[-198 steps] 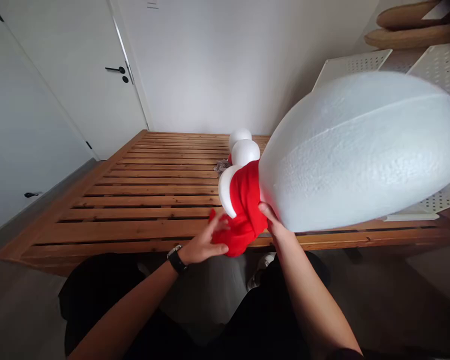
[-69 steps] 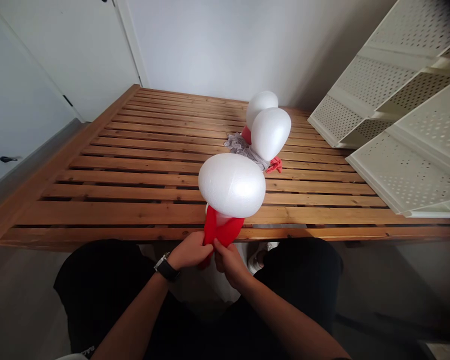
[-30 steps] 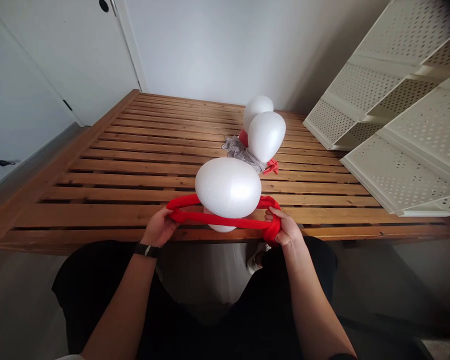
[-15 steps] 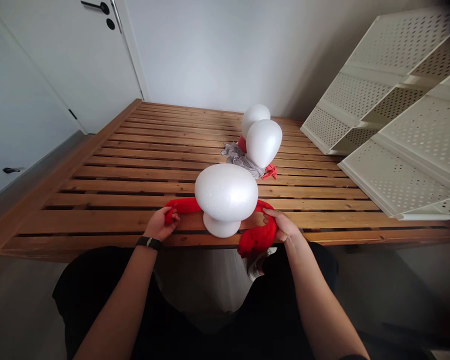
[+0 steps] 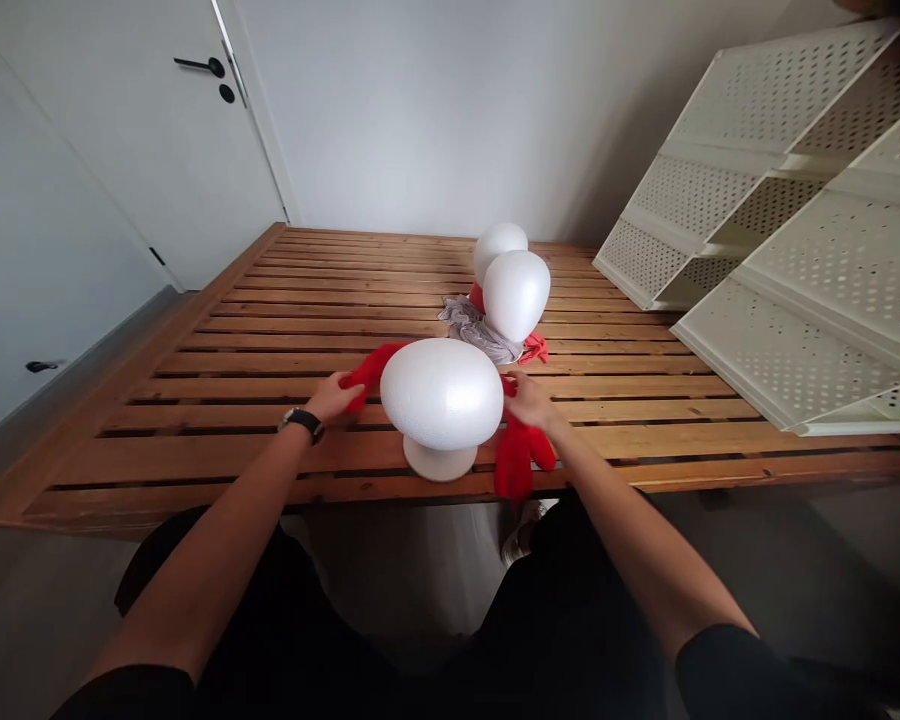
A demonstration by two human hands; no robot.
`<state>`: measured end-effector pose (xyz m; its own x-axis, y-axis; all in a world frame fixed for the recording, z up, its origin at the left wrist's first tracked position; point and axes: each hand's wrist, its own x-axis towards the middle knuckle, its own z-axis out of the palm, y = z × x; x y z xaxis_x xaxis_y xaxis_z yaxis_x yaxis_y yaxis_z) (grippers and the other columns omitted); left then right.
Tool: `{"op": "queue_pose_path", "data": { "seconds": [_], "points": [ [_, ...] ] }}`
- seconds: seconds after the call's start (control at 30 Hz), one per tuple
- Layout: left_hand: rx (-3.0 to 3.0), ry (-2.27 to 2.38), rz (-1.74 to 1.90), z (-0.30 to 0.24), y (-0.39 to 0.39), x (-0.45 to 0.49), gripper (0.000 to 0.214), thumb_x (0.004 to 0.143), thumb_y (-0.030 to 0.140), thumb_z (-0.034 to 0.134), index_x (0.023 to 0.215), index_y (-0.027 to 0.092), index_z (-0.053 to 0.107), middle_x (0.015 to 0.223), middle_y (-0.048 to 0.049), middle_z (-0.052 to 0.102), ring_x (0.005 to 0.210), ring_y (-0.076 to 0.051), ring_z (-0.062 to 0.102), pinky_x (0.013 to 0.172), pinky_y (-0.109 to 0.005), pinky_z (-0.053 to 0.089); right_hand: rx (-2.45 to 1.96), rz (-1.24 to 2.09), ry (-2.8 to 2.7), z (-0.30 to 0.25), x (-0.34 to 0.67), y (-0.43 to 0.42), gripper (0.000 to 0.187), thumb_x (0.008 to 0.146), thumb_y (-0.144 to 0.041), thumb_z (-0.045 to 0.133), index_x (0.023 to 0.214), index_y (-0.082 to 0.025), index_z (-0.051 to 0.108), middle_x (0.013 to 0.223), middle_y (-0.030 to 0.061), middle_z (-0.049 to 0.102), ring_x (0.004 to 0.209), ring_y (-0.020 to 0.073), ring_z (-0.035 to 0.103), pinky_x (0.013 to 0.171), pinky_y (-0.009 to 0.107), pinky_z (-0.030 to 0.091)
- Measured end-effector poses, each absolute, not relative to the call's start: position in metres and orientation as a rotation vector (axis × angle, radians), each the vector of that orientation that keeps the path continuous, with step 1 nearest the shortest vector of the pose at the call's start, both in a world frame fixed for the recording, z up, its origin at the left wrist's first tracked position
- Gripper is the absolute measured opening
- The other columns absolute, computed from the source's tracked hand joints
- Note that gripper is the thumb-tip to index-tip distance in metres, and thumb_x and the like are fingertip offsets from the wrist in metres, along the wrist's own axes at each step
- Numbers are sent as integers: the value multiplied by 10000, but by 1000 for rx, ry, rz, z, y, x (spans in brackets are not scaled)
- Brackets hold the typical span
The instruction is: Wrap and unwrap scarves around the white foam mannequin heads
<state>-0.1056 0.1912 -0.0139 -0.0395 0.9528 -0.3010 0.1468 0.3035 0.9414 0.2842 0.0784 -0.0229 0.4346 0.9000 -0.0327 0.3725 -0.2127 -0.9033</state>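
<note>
A white foam head (image 5: 441, 395) stands on its round base near the front edge of the slatted wooden bed frame (image 5: 225, 345). A red scarf (image 5: 516, 458) runs round behind it. My left hand (image 5: 331, 398) is closed on the scarf's left end beside the head. My right hand (image 5: 529, 400) is closed on the right part, whose loose end hangs down past the front slat. Both arms reach forward on either side of the head.
Two more white foam heads (image 5: 515, 292) stand further back, with a grey cloth (image 5: 471, 328) and a red cloth at their bases. White perforated shelving (image 5: 780, 230) leans at the right. A white door (image 5: 157, 130) is at the left.
Both hands have moved away from me, from the front of the head to its sides and back, carrying the red scarf round behind it. The right end now hangs lower.
</note>
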Motion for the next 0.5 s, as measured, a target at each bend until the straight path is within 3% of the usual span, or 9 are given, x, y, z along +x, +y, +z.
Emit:
{"op": "queue_pose_path", "data": {
  "seconds": [0.07, 0.13, 0.2, 0.3, 0.4, 0.5],
  "points": [
    [1372, 1654, 896, -35, 160, -106, 634, 645, 297, 899, 1232, 170, 696, 1340, -174, 595, 1281, -374, 565, 1103, -499, 449, -1863, 539, -1358, -50, 269, 56, 676, 728, -251, 777, 1385, -168, 637, 1501, 193, 572, 1460, 444, 414, 1167, 614, 361],
    [1764, 1761, 828, -56, 118, -100, 699, 720, 399, 850, 1352, 175, 652, 1446, -196, 505, 1407, -420, 460, 1204, -571, 348, -1843, 417, -1665, -72, 254, 38, 727, 820, -309, 705, 1520, -207, 535, 1618, 174, 464, 1558, 431, 287, 1217, 679, 278],
    [1989, 1648, 784, -74, 70, -85, 657, 810, 413, 770, 1396, 157, 618, 1405, -195, 513, 1387, -400, 479, 1217, -574, 350, -1716, 462, -1855, -84, 238, 26, 597, 887, -323, 644, 1474, -229, 589, 1566, 152, 535, 1547, 394, 333, 1243, 676, 251],
    [2019, 1429, 826, -92, 7, -55, 684, 835, 373, 757, 1462, 201, 545, 1401, -163, 519, 1376, -366, 499, 1205, -569, 393, -1520, 621, -1892, -88, 215, 15, 417, 940, -317, 598, 1334, -206, 683, 1431, 144, 650, 1439, 346, 484, 1250, 620, 295],
    [1908, 1389, 882, -99, -24, -33, 874, 791, 380, 823, 1551, 217, 424, 1512, -184, 439, 1459, -395, 433, 1213, -616, 388, -1407, 722, -1809, -86, 192, -5, 462, 953, -287, 597, 1401, -177, 624, 1383, 154, 669, 1350, 310, 566, 1201, 533, 416],
    [1846, 1367, 969, -98, -18, -31, 962, 749, 430, 879, 1560, 232, 400, 1587, -193, 396, 1495, -423, 403, 1220, -651, 378, -1424, 684, -1794, -85, 173, -35, 583, 917, -210, 609, 1495, -205, 531, 1377, 150, 647, 1352, 321, 560, 1194, 554, 427]
  ]
}}
